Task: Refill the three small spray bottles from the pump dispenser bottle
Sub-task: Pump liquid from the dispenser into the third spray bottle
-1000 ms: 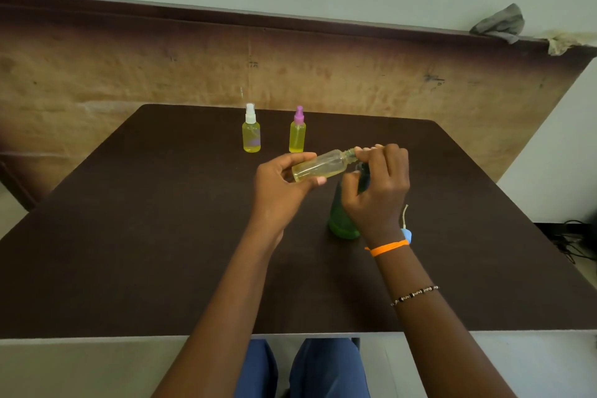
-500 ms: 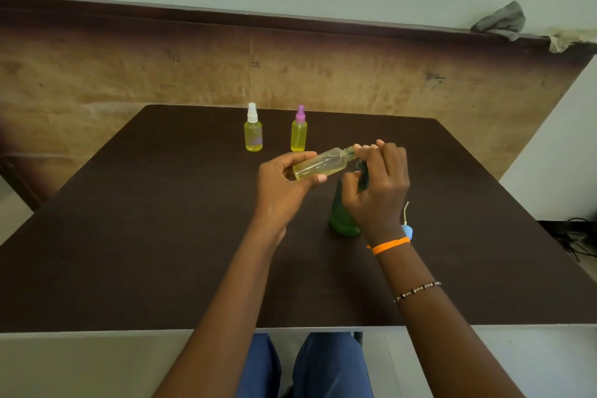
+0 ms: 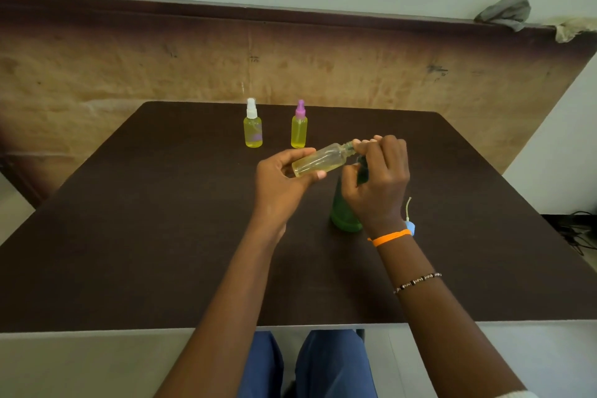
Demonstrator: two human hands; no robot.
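Left fingers [image 3: 310,152] still pinch tilted bottle [image 3: 319,160] | right hand [image 3: 376,178] keeps pressing pump [image 3: 347,207] at its neck | third refill continuing.

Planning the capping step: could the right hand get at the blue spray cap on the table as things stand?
Probably yes, once freed. The blue spray cap lies beside the right wrist with bare table around it, but the right hand is busy at the neck of the small bottle held by the left hand.
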